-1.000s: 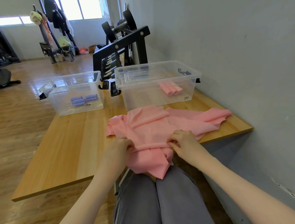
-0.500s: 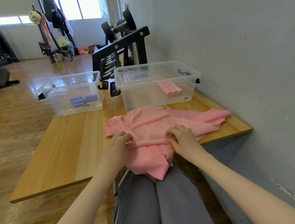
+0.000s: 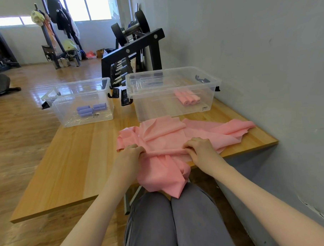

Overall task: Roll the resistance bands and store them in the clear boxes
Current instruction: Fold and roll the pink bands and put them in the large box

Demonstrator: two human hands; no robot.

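Stickers on both clear boxes were too small for me to read. My left hand (image 3: 130, 157) and right hand (image 3: 199, 151) had fingers curled, pinching the rolled fold of the pink resistance band (image 3: 163, 139) at the table's (image 3: 70, 164) near edge, its loose end hanging onto my lap. Right clear box (image 3: 173, 92) held pink rolls (image 3: 188, 98), left clear box (image 3: 80, 100) purple rolls (image 3: 91, 108), along the far edge.

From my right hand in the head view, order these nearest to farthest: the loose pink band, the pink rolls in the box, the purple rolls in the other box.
1. Loose pink resistance band: gripped by the right hand, at the table's near edge.
2. Pink rolled bands: in the right clear plastic box, straight ahead.
3. Purple rolled bands: in the left clear plastic box, far left.
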